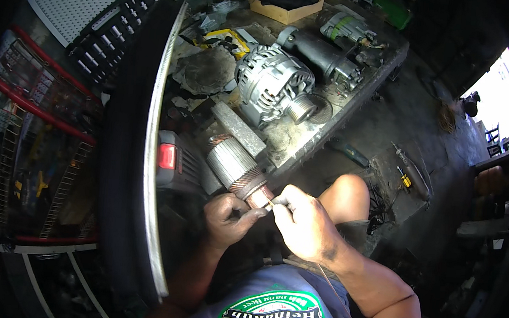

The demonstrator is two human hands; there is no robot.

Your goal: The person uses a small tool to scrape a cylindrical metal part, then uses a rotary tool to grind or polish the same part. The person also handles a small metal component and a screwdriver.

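Observation:
A motor armature (233, 162) with a ribbed steel body and copper windings slants toward me, its copper commutator (259, 197) at the near end. My right hand (304, 221) pinches a thin copper wire (272, 203) against the commutator. The wire's loose length (332, 286) trails down past my right wrist over my shirt. My left hand (226, 219) is closed just below the commutator, fingers curled and thumb stretched to the right hand's fingertips. What lies under the left thumb is too small to make out. The armature's far end rests by a metal block (238, 128).
On the bench stand a silver alternator (275, 80), a black starter motor (316, 53) and another motor (345, 28). A dark tool with a red light (168, 156) is left of the armature. A metal-edged panel (156, 121) rises at left. Tools, including a yellow screwdriver (405, 178), lie at right.

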